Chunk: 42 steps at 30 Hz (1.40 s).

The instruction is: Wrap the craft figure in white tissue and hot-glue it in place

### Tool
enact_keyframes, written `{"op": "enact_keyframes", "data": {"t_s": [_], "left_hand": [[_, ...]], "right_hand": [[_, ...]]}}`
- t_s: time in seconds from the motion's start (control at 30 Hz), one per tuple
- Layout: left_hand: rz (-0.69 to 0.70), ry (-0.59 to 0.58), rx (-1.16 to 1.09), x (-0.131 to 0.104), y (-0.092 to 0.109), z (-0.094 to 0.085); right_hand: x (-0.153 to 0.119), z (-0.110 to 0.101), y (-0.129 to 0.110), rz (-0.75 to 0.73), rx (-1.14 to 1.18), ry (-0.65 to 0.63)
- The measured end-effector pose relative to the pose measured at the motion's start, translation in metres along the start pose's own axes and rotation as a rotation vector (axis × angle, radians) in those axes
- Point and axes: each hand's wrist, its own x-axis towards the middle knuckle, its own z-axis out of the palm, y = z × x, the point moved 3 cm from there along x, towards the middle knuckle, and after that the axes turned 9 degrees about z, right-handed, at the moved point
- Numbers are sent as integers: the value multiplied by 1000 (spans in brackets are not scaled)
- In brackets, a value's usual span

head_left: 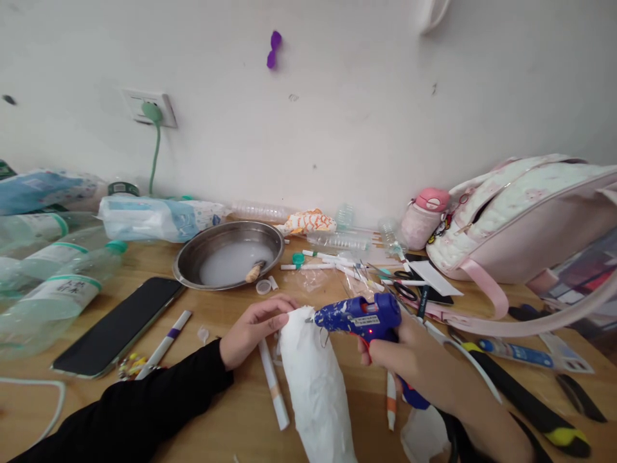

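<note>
My right hand is wrapped round the handle of a blue hot glue gun with a small red light lit on its side. The nozzle touches, or almost touches, the upper end of a white, paper-covered, bottle-like form. That form runs down out of the bottom of the view. On its upper left side, my left hand grips it with fingers behind and thumb in front. Close by on the table lie a white marker with an orange band and another white marker.
A metal basin of cloudy liquid with a brush stands behind. Plastic bottles and a phone lie left. Scissors, markers, a black-and-yellow cutter and a backpack occupy the right. An orange-patterned fish shape rests near the wall.
</note>
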Motion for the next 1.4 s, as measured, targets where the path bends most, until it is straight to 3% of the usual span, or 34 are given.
{"op": "enact_keyframes", "data": {"t_s": [0.17, 0.33, 0.53, 0.67, 0.87, 1.07, 1.27, 1.4], "left_hand": [[25, -19, 0, -1, -1, 0], [31, -35, -2, -2, -1, 1], [26, -45, -3, -2, 1, 2], [26, -43, 5, -1, 1, 1], [26, -40, 17, -2, -1, 0], [26, -46, 16, -2, -2, 0], [32, -48, 12, -3, -3, 0], [28, -53, 7, -3, -4, 0]], "right_hand": [[-5, -4, -5, 108, 89, 25], [0, 0, -7, -15, 64, 13], [-2, -5, -2, 134, -16, 47], [0, -6, -2, 148, 112, 80], [6, 0, -3, 10, 37, 12], [1, -5, -2, 107, 74, 94], [4, -1, 0, -2, 32, 14], [1, -5, -1, 82, 8, 98]]}}
